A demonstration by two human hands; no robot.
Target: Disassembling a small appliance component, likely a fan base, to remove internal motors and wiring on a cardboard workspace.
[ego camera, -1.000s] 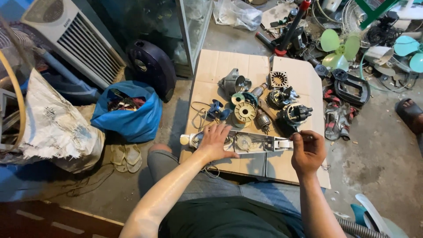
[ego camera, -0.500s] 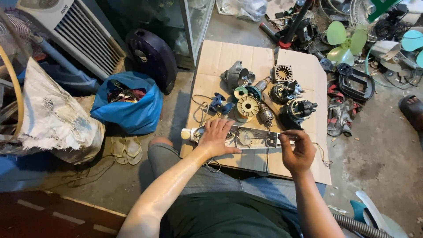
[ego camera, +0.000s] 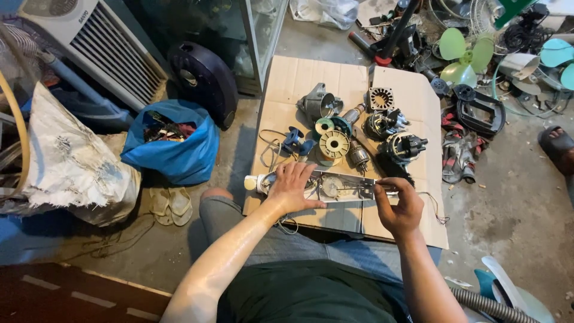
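Observation:
A long grey metal housing (ego camera: 341,186) with exposed gears and wiring lies across a flat cardboard sheet (ego camera: 299,78) on the floor. My left hand (ego camera: 292,185) presses down on its left part, fingers spread over it. At the housing's right end, my right hand (ego camera: 397,206) pinches a thin tool or wire; which one I cannot tell. Just beyond the housing lie a cream round gear disc (ego camera: 333,144), a blue plastic part (ego camera: 294,141) and several small electric motors (ego camera: 403,146).
A blue bag (ego camera: 173,149) of scrap sits left of the cardboard, next to a white sack (ego camera: 66,161), a pair of sandals (ego camera: 169,203) and a black round cover (ego camera: 203,75). Green fan blades (ego camera: 463,57) and black parts clutter the right. Another person's sandalled foot (ego camera: 556,146) is at far right.
The view shifted slightly. My left hand stays on the housing; my right hand has closed in on the housing's right end.

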